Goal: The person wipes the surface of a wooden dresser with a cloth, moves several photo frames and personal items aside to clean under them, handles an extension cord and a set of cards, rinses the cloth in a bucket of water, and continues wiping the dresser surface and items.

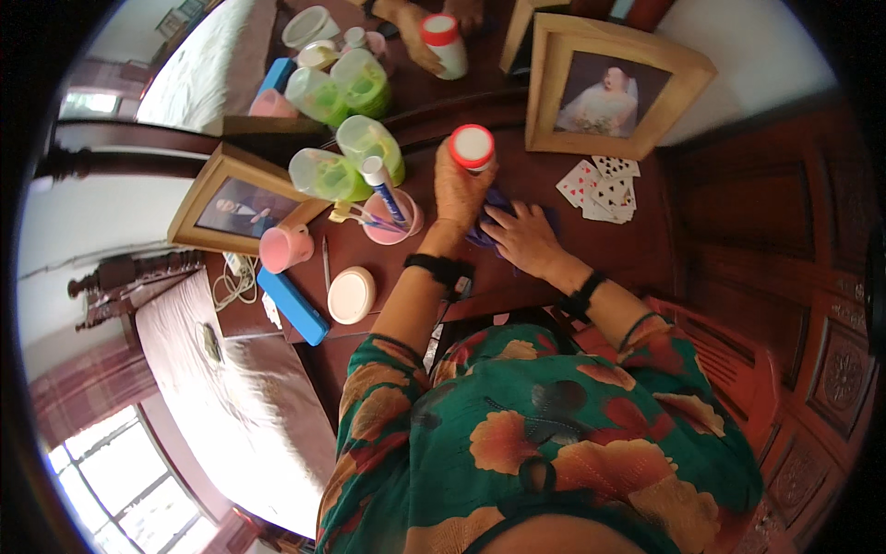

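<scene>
Closest in, the green flowered garment (554,415) fills the foreground, and two forearms with dark wristbands reach over the reddish-brown worktop (604,258). Here's the right hand (526,238), palm down, fingers loosely spread across a dark purple-blue cloth (494,208) on the worktop. Just beyond it, the left hand (461,194) is curled firmly round a jar (472,150) with a white, red-rimmed lid; whether the jar touches the worktop, I can't tell.

Over on the left, near side, there's a long blue case (293,307), a round cream tub (352,295) beside it, a slim pen (326,264), then a pink mug (286,247). Near the left forearm, a pink cup (393,233) carries toothbrushes and an upright tube (383,185). To the right, playing cards (604,191) lie face up, overlapping.

Further back, green-and-clear containers (346,171) stand near one wooden photo frame (208,198); another frame (688,78) rises behind the cards. Farthest, a mirror (434,106) repeats jar and hand.
</scene>
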Motion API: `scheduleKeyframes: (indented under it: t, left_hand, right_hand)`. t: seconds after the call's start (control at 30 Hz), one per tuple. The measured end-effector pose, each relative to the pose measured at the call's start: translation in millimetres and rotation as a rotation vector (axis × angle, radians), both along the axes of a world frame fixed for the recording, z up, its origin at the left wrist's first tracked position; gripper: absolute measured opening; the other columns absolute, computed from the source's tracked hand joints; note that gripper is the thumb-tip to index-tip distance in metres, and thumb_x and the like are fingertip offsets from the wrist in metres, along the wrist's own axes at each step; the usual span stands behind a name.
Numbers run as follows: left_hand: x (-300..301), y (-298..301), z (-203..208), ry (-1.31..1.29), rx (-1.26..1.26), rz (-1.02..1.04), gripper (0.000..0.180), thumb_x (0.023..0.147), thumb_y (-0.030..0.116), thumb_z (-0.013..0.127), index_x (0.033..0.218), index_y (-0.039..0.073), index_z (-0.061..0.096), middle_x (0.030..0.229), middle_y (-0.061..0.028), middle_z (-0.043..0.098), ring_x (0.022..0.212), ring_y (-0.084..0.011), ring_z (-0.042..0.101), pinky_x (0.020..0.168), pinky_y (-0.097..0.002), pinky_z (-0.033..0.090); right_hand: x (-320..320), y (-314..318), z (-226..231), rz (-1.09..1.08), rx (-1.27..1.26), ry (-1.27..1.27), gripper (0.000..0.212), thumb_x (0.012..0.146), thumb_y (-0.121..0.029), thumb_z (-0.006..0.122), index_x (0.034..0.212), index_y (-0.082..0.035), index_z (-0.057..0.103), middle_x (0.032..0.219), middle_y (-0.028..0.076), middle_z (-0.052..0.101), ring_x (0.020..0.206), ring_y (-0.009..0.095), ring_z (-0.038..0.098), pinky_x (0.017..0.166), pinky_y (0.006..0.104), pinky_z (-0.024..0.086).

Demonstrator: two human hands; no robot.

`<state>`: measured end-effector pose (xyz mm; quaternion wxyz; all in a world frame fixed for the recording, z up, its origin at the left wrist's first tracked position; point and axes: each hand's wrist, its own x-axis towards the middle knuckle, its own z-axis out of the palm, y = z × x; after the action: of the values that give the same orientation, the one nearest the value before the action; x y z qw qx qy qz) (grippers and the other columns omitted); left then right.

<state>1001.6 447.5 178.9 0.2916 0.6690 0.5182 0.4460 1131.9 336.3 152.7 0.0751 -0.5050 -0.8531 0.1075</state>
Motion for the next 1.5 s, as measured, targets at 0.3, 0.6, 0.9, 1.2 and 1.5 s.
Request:
scheduleKeyframes:
  t: [0.3, 0.6, 0.9, 1.2, 1.5]
  left_hand:
    - [18.8, 6.6, -7.6, -0.126, -0.256, -0.027, 0.078, 0.06, 0.007, 0.087, 0.126, 0.002, 0.046, 0.122, -0.0205, 0.055, 0.114, -0.0369, 0.055, 0.095, -0.0403, 0.046]
    - [-30.5, -66.6, 10.9, 0.049, -0.043, -0.018, 0.075, 0.074, 0.009, 0.078, 0.136, -0.003, 0.038, 0.127, -0.0254, 0.046, 0.116, -0.0414, 0.048, 0.099, -0.0426, 0.042]
    - [-109.9, -111.4, 28.8, 0.245, -0.048, 0.635, 0.104, 0.063, 0.022, 0.089, 0.141, -0.004, 0.026, 0.132, -0.0259, 0.038, 0.125, -0.0416, 0.038, 0.105, -0.046, 0.034]
    - [-109.6, -72.3, 9.8, 0.248, -0.095, 0.514, 0.111, 0.062, 0.028, 0.088, 0.142, -0.009, 0.021, 0.131, -0.0288, 0.038, 0.125, -0.0443, 0.037, 0.106, -0.046, 0.035]
    - [-154.3, -88.5, -1.9, 0.158, -0.038, 0.582, 0.113, 0.06, 0.026, 0.09, 0.145, -0.003, 0.022, 0.129, -0.0267, 0.041, 0.119, -0.0426, 0.043, 0.102, -0.0459, 0.037]
  right_hand:
    - [-1.7, -9.4, -2.7, -0.014, 0.018, -0.043, 0.055, 0.076, -0.037, 0.073, 0.126, -0.021, 0.06, 0.139, 0.004, 0.045, 0.124, 0.032, 0.039, 0.095, 0.0465, 0.036]
    - [-1.9, -5.5, 7.2, 0.025, -0.016, -0.081, 0.052, 0.079, -0.035, 0.071, 0.126, -0.018, 0.06, 0.138, 0.005, 0.045, 0.123, 0.032, 0.041, 0.096, 0.0474, 0.037]
    - [-11.6, 3.8, 2.4, -0.026, 0.099, -0.002, 0.047, 0.076, -0.021, 0.071, 0.121, -0.016, 0.061, 0.133, 0.004, 0.05, 0.106, 0.03, 0.049, 0.09, 0.046, 0.042]
    - [-44.8, 36.5, -1.6, -0.086, 0.072, 0.297, 0.043, 0.077, -0.015, 0.068, 0.119, -0.012, 0.062, 0.126, 0.008, 0.054, 0.103, 0.033, 0.053, 0.088, 0.0456, 0.047]
    - [-114.9, 103.3, 8.3, -0.303, 0.126, 0.252, 0.043, 0.077, -0.015, 0.068, 0.119, -0.011, 0.062, 0.128, 0.012, 0.053, 0.108, 0.036, 0.051, 0.088, 0.0473, 0.045]
